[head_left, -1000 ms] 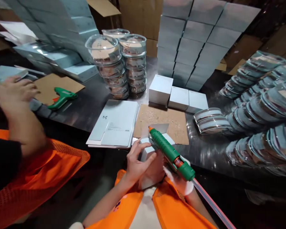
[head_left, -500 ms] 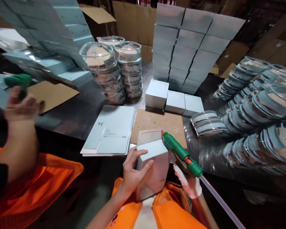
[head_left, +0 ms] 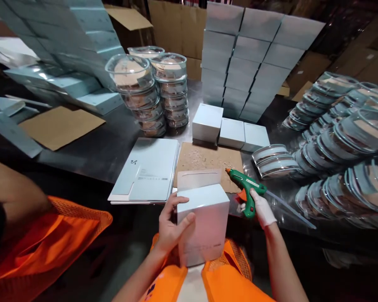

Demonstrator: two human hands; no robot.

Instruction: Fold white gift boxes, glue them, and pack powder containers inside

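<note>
Since a moment ago the right hand [head_left: 262,208] has swung the green glue gun [head_left: 246,187] off the box [head_left: 204,222] and out over the worktop [head_left: 91,151], fingers wrapped round its handle; the left hand [head_left: 171,224] grips the pale blue box's left side, holding it up against the orange vest [head_left: 227,281], top flap open; flat cards [head_left: 148,170] lie just beside it.

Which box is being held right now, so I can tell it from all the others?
Start at the brown cardboard mat in the middle of the metal table. Just at its near edge, the left hand grips a pale blue box. Unlike the three closed boxes behind the mat, its top flap stands open.
</note>
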